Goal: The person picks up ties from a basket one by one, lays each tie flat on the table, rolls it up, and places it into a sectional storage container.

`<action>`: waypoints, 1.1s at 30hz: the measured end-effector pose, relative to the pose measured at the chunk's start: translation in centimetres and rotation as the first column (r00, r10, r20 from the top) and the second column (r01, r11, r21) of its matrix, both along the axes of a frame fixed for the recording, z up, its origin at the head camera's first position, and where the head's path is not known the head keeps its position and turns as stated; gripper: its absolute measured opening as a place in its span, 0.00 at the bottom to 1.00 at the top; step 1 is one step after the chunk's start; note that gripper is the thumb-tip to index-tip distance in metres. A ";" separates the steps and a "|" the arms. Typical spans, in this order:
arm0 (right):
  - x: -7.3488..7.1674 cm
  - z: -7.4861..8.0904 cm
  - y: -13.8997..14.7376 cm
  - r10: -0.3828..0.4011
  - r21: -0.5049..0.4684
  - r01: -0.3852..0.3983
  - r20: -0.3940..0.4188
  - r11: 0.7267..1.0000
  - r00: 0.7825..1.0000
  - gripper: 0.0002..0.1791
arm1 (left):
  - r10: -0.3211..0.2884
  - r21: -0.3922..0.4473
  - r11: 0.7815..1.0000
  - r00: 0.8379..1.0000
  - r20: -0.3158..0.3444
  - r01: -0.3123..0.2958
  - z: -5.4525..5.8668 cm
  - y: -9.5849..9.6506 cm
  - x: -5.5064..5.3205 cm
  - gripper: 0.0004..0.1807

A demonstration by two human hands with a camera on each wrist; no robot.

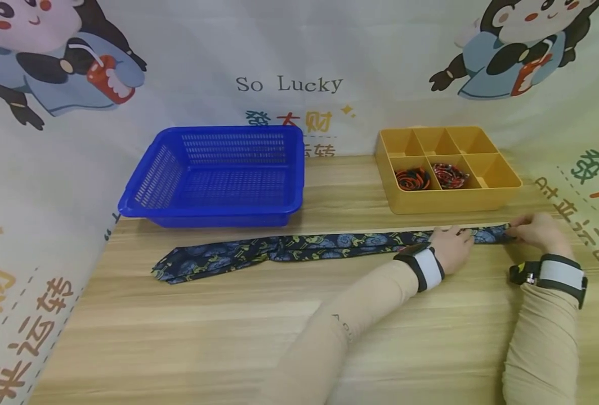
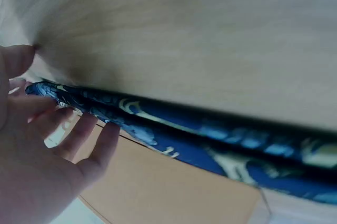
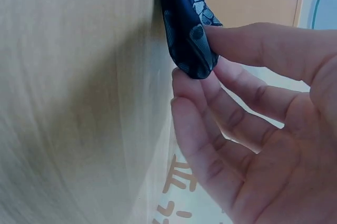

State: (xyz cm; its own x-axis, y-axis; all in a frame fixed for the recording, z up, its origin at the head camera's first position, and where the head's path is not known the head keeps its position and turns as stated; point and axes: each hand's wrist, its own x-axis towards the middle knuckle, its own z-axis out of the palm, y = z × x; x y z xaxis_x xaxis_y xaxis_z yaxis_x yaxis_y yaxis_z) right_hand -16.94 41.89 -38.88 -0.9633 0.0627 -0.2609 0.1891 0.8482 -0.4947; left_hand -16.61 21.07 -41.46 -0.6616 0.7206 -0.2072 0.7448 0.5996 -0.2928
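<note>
A dark blue necktie with blue and yellow-green figures lies stretched across the table, its wide pointed end to the left. My left hand rests on the tie toward its right end. In the left wrist view, the fingers are fairly straight along the tie's edge, and the thumb stands apart from them. At the far right my right hand pinches the tie's end. The right wrist view shows that rounded, folded tie end between thumb and fingers.
Behind the tie on the left stands a blue plastic basket. A yellow divided box stands behind the hands; two front compartments hold rolled patterned fabric, one orange-black roll and one red roll. Printed cloth hangs around the table.
</note>
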 end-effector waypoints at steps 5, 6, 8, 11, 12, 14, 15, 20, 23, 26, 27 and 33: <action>-0.4 0.1 -0.7 -0.022 0.046 0.026 -0.099 0.999 0.995 0.21 | 0.063 -0.039 0.997 0.998 -0.011 -0.063 0.6 0.6 0.2 0.26; -0.4 0.1 -0.9 -0.024 0.063 0.032 -0.122 0.997 0.992 0.20 | 0.056 -0.024 0.998 0.998 -0.006 -0.057 0.7 0.7 0.1 0.25; -0.4 0.2 -1.3 -0.034 0.087 0.048 -0.161 0.995 0.986 0.19 | 0.033 -0.024 0.999 0.999 -0.003 -0.033 0.5 1.0 0.1 0.21; -0.6 0.2 -1.9 -0.043 0.113 0.066 -0.198 0.991 0.979 0.18 | 0.011 -0.054 0.998 1.000 -0.012 -0.011 0.1 1.5 0.2 0.19; -0.6 0.2 -2.1 -0.047 0.118 0.073 -0.205 0.990 0.978 0.17 | 0.008 -0.058 0.998 1.000 -0.011 -0.009 0.0 1.6 0.2 0.19; -0.8 0.2 -2.4 -0.050 0.125 0.079 -0.219 0.989 0.974 0.15 | 0.024 -0.067 0.997 1.000 -0.001 -0.024 -0.1 1.7 0.3 0.22; -0.8 0.2 -2.5 -0.050 0.129 0.080 -0.221 0.988 0.974 0.14 | 0.032 -0.051 0.998 0.999 0.002 -0.031 -0.1 1.8 0.3 0.24; -0.9 0.3 -3.3 -0.012 0.144 0.046 -0.231 0.989 0.973 0.11 | 0.053 0.010 0.999 0.999 0.015 -0.053 -0.7 1.8 0.0 0.30; -0.9 0.5 -3.6 0.057 0.152 -0.028 -0.190 0.988 0.980 0.12 | 0.075 0.027 0.997 0.997 0.025 -0.076 -1.2 1.8 -0.1 0.32; -0.9 0.6 -3.6 0.119 0.158 -0.094 -0.154 0.983 0.981 0.12 | 0.084 0.030 0.996 0.996 0.028 -0.085 -1.3 1.8 0.1 0.32; -0.9 0.5 -3.5 0.125 0.154 -0.103 -0.143 0.983 0.982 0.11 | 0.083 0.028 0.996 0.996 0.023 -0.083 -1.2 1.8 0.2 0.32; -0.7 0.3 -2.6 0.091 0.137 -0.084 -0.040 0.987 0.995 0.22 | 0.098 0.017 0.995 0.995 0.026 -0.098 -1.0 1.5 0.6 0.31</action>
State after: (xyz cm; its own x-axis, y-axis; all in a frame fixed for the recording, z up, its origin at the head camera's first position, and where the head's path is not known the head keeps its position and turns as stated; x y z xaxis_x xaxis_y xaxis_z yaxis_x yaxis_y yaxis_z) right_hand -17.63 39.28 -38.56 -0.9774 0.0091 -0.2111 0.0909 0.9200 -0.3811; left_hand -15.99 22.62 -42.41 -0.7240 0.6563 -0.2125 0.6892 0.6751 -0.2630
